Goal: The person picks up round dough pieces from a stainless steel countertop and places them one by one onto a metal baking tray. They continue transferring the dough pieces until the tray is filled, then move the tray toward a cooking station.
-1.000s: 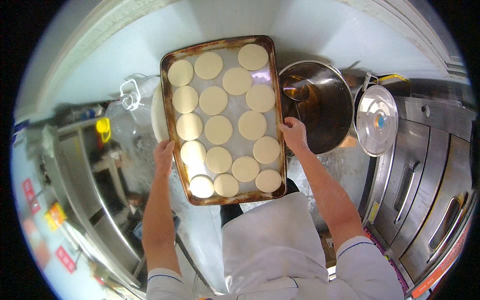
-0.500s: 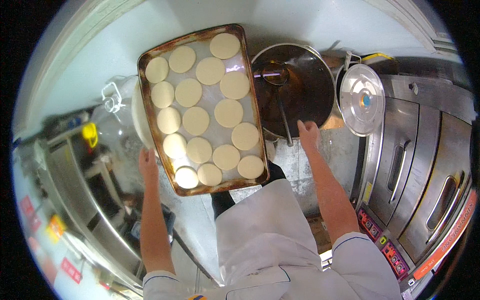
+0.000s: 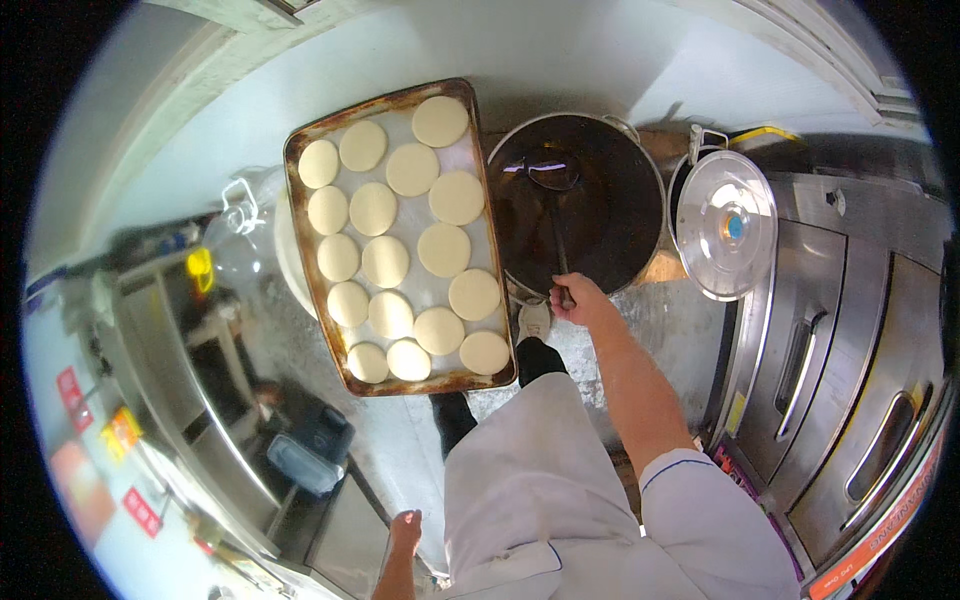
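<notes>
My right hand point(image 3: 582, 300) is closed round the end of a ladle's dark handle. The ladle point(image 3: 558, 225) slants over a large metal pot point(image 3: 664, 205) of dark liquid, its round bowl down inside the pot. Just left of the pot lies a browned baking tray point(image 3: 440, 385), lined with pale paper and holding several rows of flat, round, pale dough discs point(image 3: 385, 262). Low in the picture, my left hand point(image 3: 404, 532) hangs beside my apron, away from the tray. Its fingers are curled in, and no object shows in them.
Right of the big pot stands a smaller pot with a shiny round lid point(image 3: 727, 226) leaning on it. Steel ovens point(image 3: 800, 330) line the right side. At left are a clear plastic jug point(image 3: 240, 240), a bluish plastic bin point(image 3: 312, 448) and steel counters. My shoe point(image 3: 534, 321) is below the pot.
My right hand has moved slightly left and taken hold of the ladle's handle. My left hand has dropped from beside the tray to my side. The whole view has shifted a little.
</notes>
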{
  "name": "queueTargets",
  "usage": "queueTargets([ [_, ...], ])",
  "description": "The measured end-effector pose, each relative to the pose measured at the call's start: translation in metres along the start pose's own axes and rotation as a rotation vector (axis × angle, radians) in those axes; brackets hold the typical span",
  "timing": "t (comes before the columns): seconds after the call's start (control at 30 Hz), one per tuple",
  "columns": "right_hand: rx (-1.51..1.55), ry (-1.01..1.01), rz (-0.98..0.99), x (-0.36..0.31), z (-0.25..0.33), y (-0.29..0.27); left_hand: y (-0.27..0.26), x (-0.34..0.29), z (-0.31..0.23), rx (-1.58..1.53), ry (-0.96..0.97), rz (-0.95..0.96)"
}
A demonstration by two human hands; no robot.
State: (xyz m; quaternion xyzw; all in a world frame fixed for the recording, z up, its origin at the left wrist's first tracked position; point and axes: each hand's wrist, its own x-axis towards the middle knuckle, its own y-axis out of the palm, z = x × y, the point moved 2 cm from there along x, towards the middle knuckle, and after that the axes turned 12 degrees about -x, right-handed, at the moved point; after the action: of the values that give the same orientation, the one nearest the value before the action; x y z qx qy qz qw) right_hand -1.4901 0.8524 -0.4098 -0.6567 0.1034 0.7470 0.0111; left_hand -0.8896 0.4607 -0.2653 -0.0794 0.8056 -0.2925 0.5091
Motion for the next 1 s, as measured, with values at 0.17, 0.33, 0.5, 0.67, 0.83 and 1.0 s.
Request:
queueTargets([
  [0.17,-0.118,0.140,0.052,0.009,0.017,-0.005,0.005,-0.018,-0.067,-0.214,-0.114,-0.023],
  [0.33,-0.180,0.017,-0.065,0.018,0.000,0.000,-0.005,0.000,-0.159,-0.245,-0.058,-0.012],
  [0.5,-0.200,-0.059,-0.148,0.025,-0.015,0.001,-0.004,0.004,-0.202,-0.384,-0.074,-0.020],
  [0.67,-0.178,-0.053,-0.141,0.006,-0.045,-0.003,0.009,-0.006,-0.189,-0.371,-0.097,0.030],
  [0.83,-0.207,-0.114,-0.222,-0.028,-0.083,-0.004,0.021,-0.016,-0.154,-0.504,-0.199,0.042],
  [1.0,-0.238,-0.218,-0.241,-0.054,-0.119,-0.014,0.011,-0.016,-0.139,-0.381,-0.086,0.052],
])
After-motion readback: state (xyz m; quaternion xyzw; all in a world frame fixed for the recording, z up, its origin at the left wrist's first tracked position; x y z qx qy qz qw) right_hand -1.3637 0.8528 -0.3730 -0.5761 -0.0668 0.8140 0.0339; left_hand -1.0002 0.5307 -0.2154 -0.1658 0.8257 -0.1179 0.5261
